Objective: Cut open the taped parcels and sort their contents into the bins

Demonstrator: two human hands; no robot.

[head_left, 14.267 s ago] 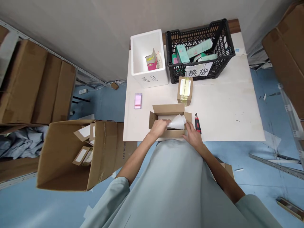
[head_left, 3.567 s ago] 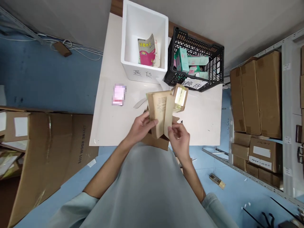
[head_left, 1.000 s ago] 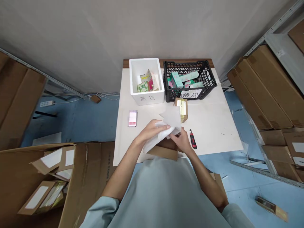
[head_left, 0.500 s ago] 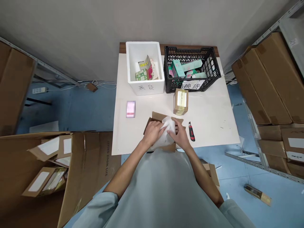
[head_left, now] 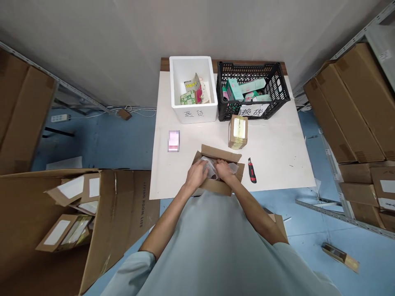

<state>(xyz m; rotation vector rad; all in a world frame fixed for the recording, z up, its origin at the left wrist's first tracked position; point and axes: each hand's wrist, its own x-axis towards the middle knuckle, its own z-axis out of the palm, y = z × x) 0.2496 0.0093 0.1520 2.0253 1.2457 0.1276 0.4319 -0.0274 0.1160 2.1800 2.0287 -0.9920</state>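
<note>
An open small cardboard box (head_left: 219, 187) sits at the front edge of the table with its flaps spread. Inside it is thin, crumpled white wrapping (head_left: 211, 166), partly see-through. My left hand (head_left: 196, 173) is closed on the wrapping at the box's left side. From the right, my right hand (head_left: 224, 169) reaches in, its fingers curled on the same wrapping, and a loose piece of it shows beside the wrist. Whatever lies under the wrapping is hidden. A red and black box cutter (head_left: 252, 170) lies just right of the box.
Behind stand a white foam bin (head_left: 194, 114) with papers and a black crate (head_left: 271, 107) of green boxes. A taped carton (head_left: 238, 132) and a blurred pink card (head_left: 173, 141) rest on the table (head_left: 277, 164). A large carton (head_left: 115, 218) holds parcels at left.
Both hands have gone down into the box with the wrapping, which was bunched up above it before. The wrapping is now lower and spread out. The view has shifted slightly.
</note>
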